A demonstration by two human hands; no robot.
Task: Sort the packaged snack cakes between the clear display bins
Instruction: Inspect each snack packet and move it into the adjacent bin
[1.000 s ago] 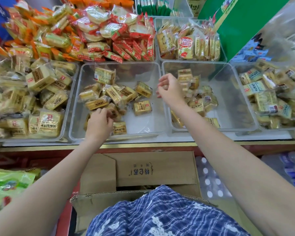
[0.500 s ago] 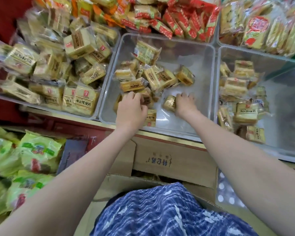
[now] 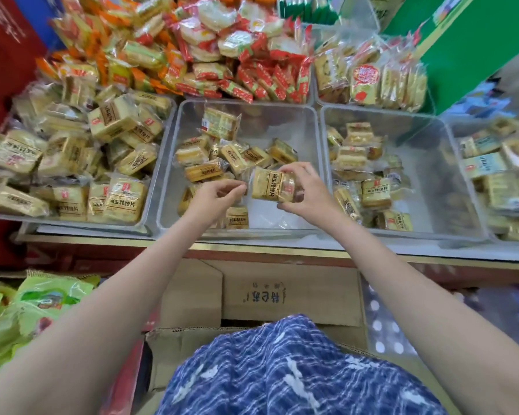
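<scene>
Over the middle bin (image 3: pixel 315 151), the right hand (image 3: pixel 307 193) grips 1 cake pack (image 3: pixel 271 185) while the left hand (image 3: pixel 215 196) pinches its wrapper edge.

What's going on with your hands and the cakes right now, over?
Right hand grips one snack cake above the middle bin. Left hand pinches a wrapper edge there. Nothing blocking. Over.

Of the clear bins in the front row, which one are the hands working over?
The middle bin, sparsely filled. The right hand holds a yellow snack cake above it, the left hand alongside; the far-left bin is heaped full.
</scene>
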